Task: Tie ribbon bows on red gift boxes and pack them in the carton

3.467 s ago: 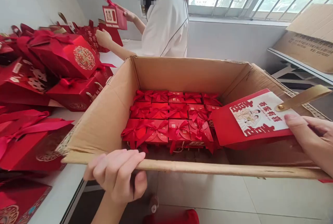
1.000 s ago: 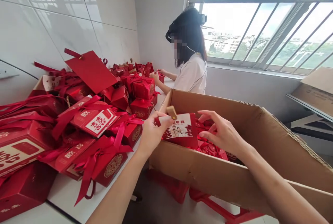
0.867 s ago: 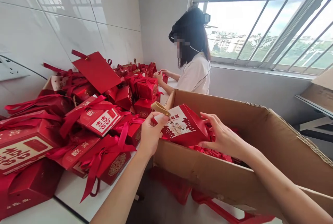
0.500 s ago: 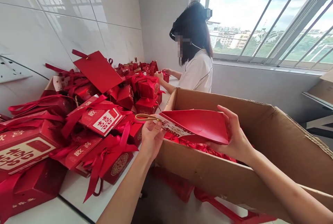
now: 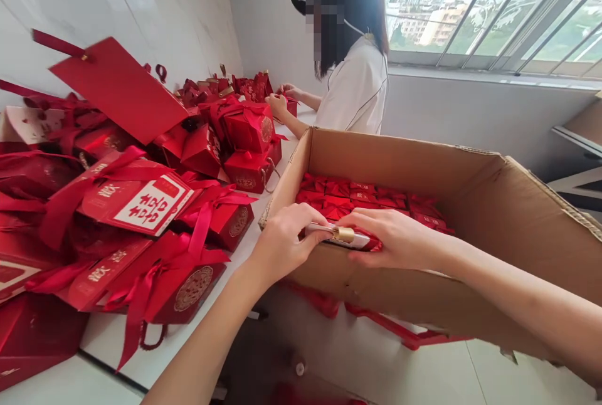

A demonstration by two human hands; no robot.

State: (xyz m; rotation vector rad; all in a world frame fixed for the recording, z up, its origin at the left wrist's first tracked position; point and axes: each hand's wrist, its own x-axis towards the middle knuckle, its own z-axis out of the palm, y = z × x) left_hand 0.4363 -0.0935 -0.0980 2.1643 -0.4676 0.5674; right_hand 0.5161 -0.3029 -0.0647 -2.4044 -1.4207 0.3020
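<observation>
Gift box lowered to carton rim, earlier raised; left hand, right hand clamped on it.

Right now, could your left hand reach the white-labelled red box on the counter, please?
Likely yes: the white-labelled red box lies uncovered atop the pile near the left hand, which holds the gold-handled box.
</observation>
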